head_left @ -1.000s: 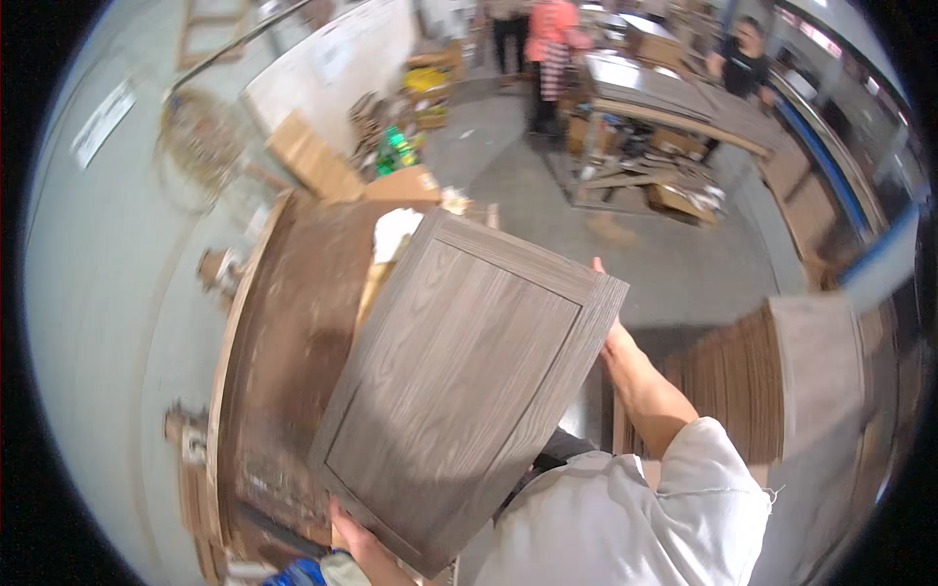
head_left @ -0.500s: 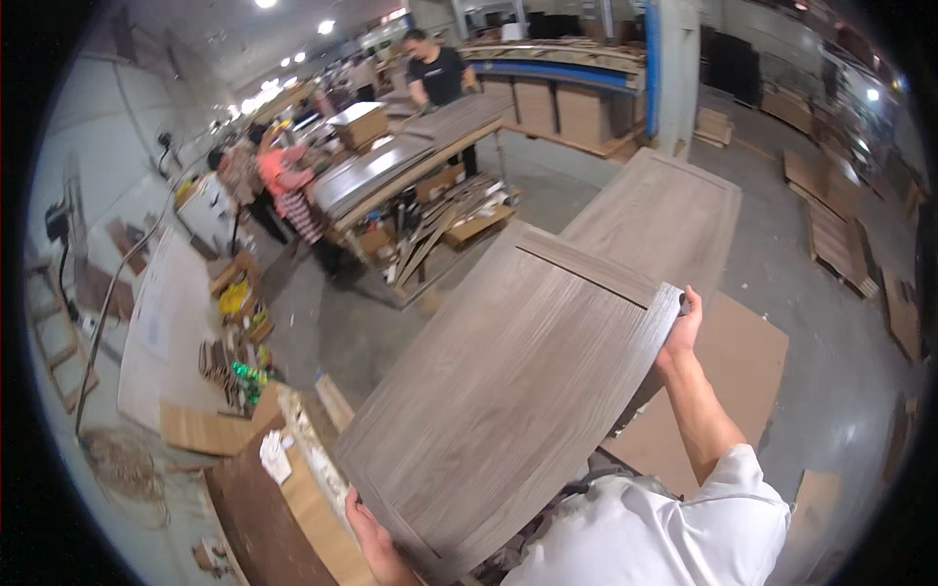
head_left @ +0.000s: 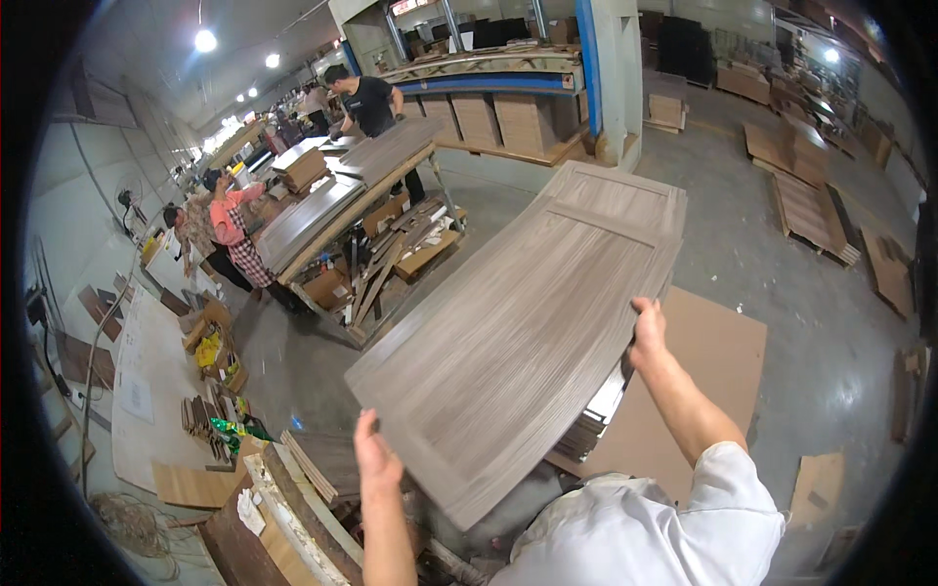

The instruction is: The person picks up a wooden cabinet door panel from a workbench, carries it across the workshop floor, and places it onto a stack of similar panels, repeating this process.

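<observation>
A large grey-brown wood-grain cabinet door (head_left: 508,332) with a framed border lies tilted across the middle of the view. My right hand (head_left: 648,337) grips its right long edge, fingers curled at the side. My left hand (head_left: 376,454) holds the near left edge, its fingers partly hidden at the rim. Beneath the far end of the held door shows a second, similar door (head_left: 625,186), largely covered by it. Under the right edge, the ends of stacked pieces (head_left: 591,420) show beside my right forearm.
A brown sheet (head_left: 718,361) lies right of the doors. Ahead left is a workbench (head_left: 342,220) with panels on top and scraps below, with people working at it. Boards and offcuts (head_left: 293,518) stand at lower left. Flat panels (head_left: 806,215) lie on the floor at right.
The held door has moved forward and now overlaps the second door at its far end. Both my hands moved with it. The whole view has shifted somewhat.
</observation>
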Demonstrator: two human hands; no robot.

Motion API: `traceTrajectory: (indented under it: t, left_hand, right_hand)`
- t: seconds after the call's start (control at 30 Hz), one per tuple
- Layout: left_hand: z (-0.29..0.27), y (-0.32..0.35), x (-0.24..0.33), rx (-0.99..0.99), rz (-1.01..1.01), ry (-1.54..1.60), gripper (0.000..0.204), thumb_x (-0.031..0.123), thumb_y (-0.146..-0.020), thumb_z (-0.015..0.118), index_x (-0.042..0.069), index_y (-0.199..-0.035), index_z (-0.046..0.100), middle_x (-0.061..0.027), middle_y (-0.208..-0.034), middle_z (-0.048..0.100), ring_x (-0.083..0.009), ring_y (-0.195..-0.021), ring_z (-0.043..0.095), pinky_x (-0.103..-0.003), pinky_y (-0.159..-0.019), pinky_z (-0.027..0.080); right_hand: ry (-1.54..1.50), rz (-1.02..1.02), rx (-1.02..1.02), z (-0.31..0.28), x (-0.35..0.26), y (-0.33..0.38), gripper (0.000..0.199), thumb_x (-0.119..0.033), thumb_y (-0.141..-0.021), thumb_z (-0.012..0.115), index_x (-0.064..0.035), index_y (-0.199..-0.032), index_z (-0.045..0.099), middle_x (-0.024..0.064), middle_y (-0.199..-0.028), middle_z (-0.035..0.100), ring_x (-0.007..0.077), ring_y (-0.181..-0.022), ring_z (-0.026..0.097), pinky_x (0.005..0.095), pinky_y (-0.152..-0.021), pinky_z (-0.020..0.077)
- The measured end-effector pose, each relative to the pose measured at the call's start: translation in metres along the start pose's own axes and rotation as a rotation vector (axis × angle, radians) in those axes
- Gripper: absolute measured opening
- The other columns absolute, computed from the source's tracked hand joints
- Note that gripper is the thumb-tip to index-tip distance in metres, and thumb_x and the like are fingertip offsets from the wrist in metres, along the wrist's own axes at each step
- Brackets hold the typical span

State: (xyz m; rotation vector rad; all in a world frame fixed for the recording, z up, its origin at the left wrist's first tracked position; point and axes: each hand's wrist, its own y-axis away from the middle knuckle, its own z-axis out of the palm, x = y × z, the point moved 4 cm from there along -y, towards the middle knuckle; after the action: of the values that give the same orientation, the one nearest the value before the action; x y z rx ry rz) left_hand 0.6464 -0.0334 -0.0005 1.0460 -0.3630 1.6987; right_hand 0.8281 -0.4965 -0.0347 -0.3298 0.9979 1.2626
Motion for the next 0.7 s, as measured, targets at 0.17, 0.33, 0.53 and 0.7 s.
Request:
traceTrajectory:
  t: [0.17,0.33,0.53,0.7]
  left_hand:
    - [0.117,-0.006,-0.055,-0.116,-0.217,-0.103,0.058,0.035,-0.094,0.06,0.016,-0.144,0.039,-0.0098,-0.135,0.048,-0.0309,-0.121,0.052,-0.052,-0.106,0.041]
    - [0.168,-0.011,-0.069,-0.264,-0.191,-0.103,0.06,0.034,-0.093,0.062,0.02,-0.146,0.036,-0.0084,-0.132,0.047,-0.0285,-0.119,0.052,-0.053,-0.1,0.046]
    - [0.158,-0.022,-0.066,-0.221,-0.157,-0.446,0.077,0.036,-0.095,0.063,0.007,-0.157,0.028,-0.0109,-0.144,0.041,-0.0278,-0.125,0.049,-0.048,-0.09,0.055]
    - [0.043,-0.012,-0.088,-0.109,-0.231,-0.407,0.066,0.042,-0.101,0.054,0.005,-0.152,0.037,-0.0146,-0.158,0.03,-0.0314,-0.134,0.044,-0.052,-0.099,0.05]
  right_hand:
    - [0.255,-0.271,0.055,0.003,-0.046,-0.023,0.085,-0.017,-0.087,0.056,-0.003,-0.159,0.012,0.0216,-0.152,0.039,0.0339,-0.138,0.041,0.045,-0.113,0.0348]
    - [0.285,-0.189,0.106,0.003,-0.09,-0.074,0.089,-0.024,-0.088,0.057,-0.0021,-0.16,0.009,0.023,-0.158,0.031,0.0348,-0.144,0.035,0.0446,-0.116,0.0312]
    - [0.458,-0.172,0.142,-0.037,-0.077,-0.12,0.091,-0.031,-0.089,0.06,-0.0011,-0.159,0.01,0.024,-0.161,0.028,0.035,-0.147,0.032,0.0447,-0.117,0.0292]
    - [0.37,-0.257,-0.07,-0.037,-0.018,-0.058,0.09,-0.022,-0.091,0.059,0.0004,-0.159,0.005,0.0293,-0.157,0.029,0.0356,-0.139,0.044,0.0413,-0.116,0.0329]
